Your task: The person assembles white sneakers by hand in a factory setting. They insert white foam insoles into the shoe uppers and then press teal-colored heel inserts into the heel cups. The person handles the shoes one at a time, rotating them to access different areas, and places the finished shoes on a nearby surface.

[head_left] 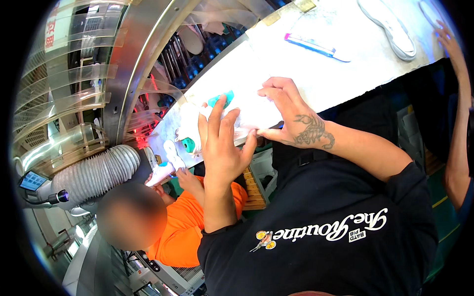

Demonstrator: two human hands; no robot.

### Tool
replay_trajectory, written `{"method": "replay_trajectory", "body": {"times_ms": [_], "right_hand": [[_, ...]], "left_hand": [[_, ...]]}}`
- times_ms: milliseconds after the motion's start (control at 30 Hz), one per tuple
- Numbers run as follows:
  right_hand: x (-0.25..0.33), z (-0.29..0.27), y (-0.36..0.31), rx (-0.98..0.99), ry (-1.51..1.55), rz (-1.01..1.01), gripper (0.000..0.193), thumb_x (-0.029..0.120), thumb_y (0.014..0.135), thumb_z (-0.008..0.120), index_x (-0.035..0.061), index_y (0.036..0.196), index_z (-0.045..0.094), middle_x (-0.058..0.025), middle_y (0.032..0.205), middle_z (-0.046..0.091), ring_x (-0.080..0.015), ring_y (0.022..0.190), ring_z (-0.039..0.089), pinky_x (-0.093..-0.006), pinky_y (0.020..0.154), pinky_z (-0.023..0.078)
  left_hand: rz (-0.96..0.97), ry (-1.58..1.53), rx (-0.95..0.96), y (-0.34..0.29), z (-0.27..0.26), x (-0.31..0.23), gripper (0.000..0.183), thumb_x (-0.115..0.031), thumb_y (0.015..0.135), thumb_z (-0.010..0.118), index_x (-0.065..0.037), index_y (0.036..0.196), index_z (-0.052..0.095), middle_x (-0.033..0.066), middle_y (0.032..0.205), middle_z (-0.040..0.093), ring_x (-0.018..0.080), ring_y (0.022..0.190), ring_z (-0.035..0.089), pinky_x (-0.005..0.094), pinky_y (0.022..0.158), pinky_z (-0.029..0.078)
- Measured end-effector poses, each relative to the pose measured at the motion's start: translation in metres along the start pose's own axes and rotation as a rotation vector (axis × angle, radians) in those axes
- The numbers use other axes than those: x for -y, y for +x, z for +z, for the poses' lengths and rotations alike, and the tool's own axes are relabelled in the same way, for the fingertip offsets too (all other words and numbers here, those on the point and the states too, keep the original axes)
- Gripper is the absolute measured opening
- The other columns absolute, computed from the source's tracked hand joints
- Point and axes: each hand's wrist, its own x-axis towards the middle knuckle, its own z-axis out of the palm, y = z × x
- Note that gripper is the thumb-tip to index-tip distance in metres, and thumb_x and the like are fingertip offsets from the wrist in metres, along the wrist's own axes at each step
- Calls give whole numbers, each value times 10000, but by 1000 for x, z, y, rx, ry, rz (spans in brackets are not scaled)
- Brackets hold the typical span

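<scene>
Under my left hand (222, 138) is a white shoe piece (244, 129) on the brightly lit bench; glare washes out much of its outline. My left fingers spread over it, with the thumb along its near side, gripping it between them. A teal patch (227, 96) shows just beyond my left fingertips. My right hand (292, 116) is at the right end of the piece, its thumb tip touching there. The other right fingers are bent and apart from the thumb, above the bench. A second teal-filled opening (188, 144) of a white shoe lies left of my left hand.
The white bench (316, 79) carries a blue-and-pink handled knife-like tool (316, 48) and a white shoe sole (390, 29). A co-worker in orange (180, 229) handles a white shoe (162, 171) at left. Another person's arm (459, 84) reaches in at right. A ribbed duct (98, 170) stands left.
</scene>
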Motion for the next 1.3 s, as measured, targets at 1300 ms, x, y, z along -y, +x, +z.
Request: {"method": "replay_trajectory", "body": {"times_ms": [1300], "right_hand": [[4,-1,2,339,47,476,1205,645,813,936,33,1678,360,-284,1615,491,-464,1525,407,-560,1278,368]], "left_hand": [[198,35,-268,-22,21,-7,450,-22,705,948,-24,1000,608,281,1450,692,626,1421,570,675,1156,502]]}}
